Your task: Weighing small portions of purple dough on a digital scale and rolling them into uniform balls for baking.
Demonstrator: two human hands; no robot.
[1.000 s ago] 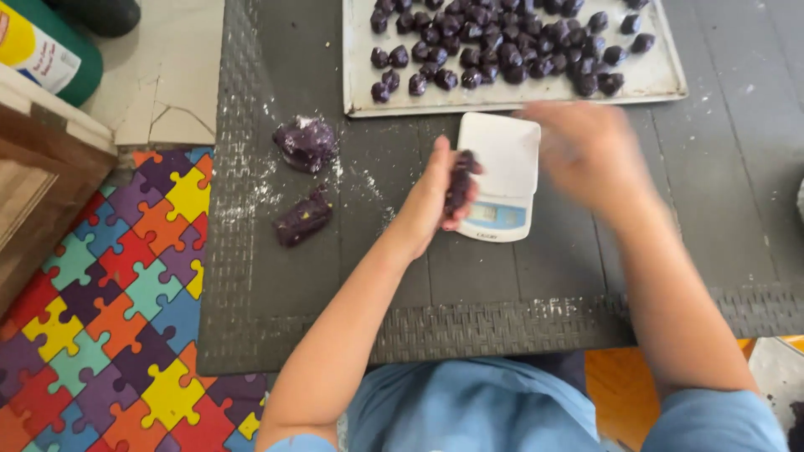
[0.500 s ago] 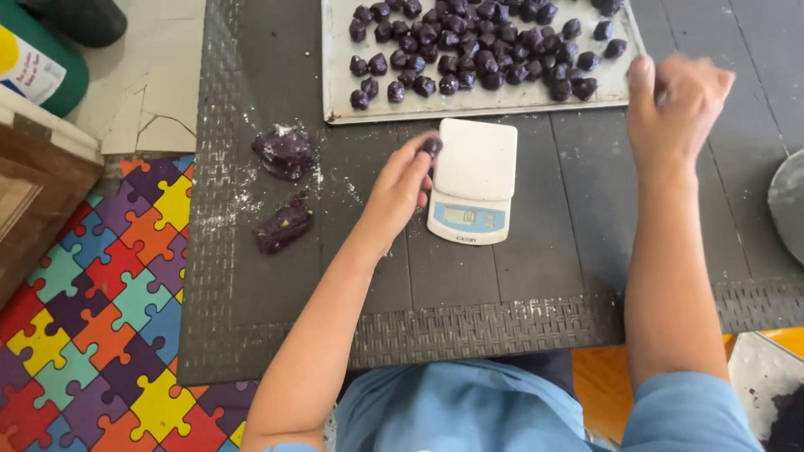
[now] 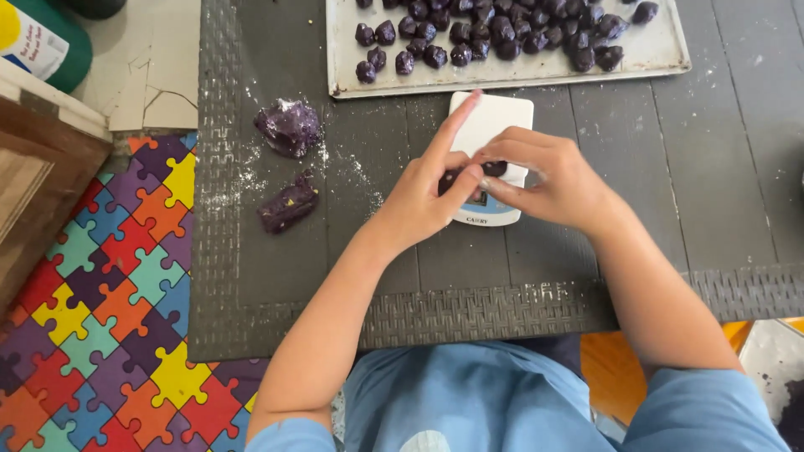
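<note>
Both hands meet over a small white kitchen scale (image 3: 502, 113) on a dark mat (image 3: 435, 251). My left hand (image 3: 431, 188) and my right hand (image 3: 544, 176) pinch a small piece of purple dough (image 3: 494, 168) between their fingertips, just above the scale's lower end. My left forefinger points up across the scale's platform. A rounded lump of purple dough (image 3: 289, 127) and a flatter strip of dough (image 3: 287, 204) lie on the mat to the left, with flour dusted around them.
A metal tray (image 3: 511, 71) with several small purple dough balls (image 3: 502, 29) lies beyond the scale. A colourful puzzle-pattern floor mat (image 3: 100, 293) is at left, with a wooden board (image 3: 38, 167) and a green container (image 3: 46, 42) at the upper left.
My right hand has come back from the tray at upper right to the scale, and both hands now hold the dough piece together. The camera view has drawn closer.
</note>
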